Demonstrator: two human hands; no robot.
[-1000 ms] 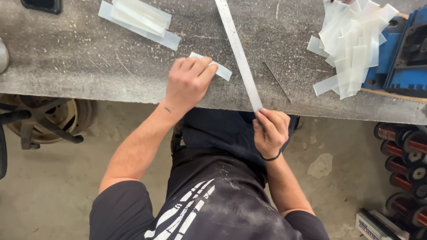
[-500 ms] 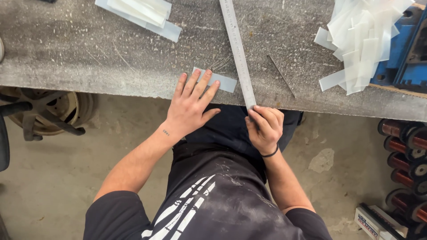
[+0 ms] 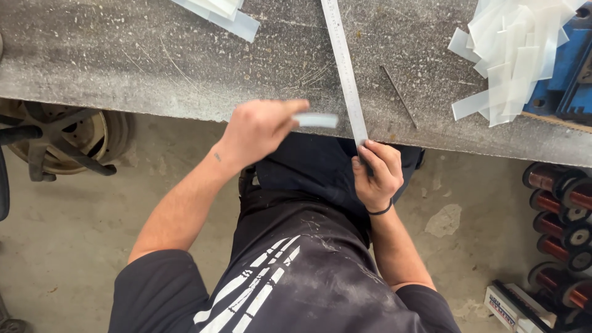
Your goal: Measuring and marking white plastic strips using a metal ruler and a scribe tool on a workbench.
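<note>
Down at the near edge of the grey, scratched desk (image 3: 123, 61), the left hand (image 3: 259, 129) is lifted just off the edge with its fingers pinched together on a short pale plastic strip (image 3: 316, 119). That strip sticks out to the right from the fingertips, roughly level, and its far end comes close to the long metal ruler (image 3: 345, 68) without clearly touching it; the picture is a little blurred there. The ruler lies on the desk running away from the person, tilted slightly leftward at the far end, and its near end reaches the desk's edge. The right hand (image 3: 377, 176) sits at that near end, below the edge, with its fingers curled around the ruler's tip and a dark band on the wrist.

A thin dark rod (image 3: 398, 97) lies on the desk just right of the ruler. Further right is a loose pile of pale strips (image 3: 515, 55) resting partly on a blue box (image 3: 570, 74). At the far left edge of the desk lies a small stack of clear sheets (image 3: 222, 15). Under the desk, a wheel (image 3: 68, 135) stands to the left on the concrete floor (image 3: 74, 246), and copper wire spools (image 3: 561, 222) are stacked at the right.
</note>
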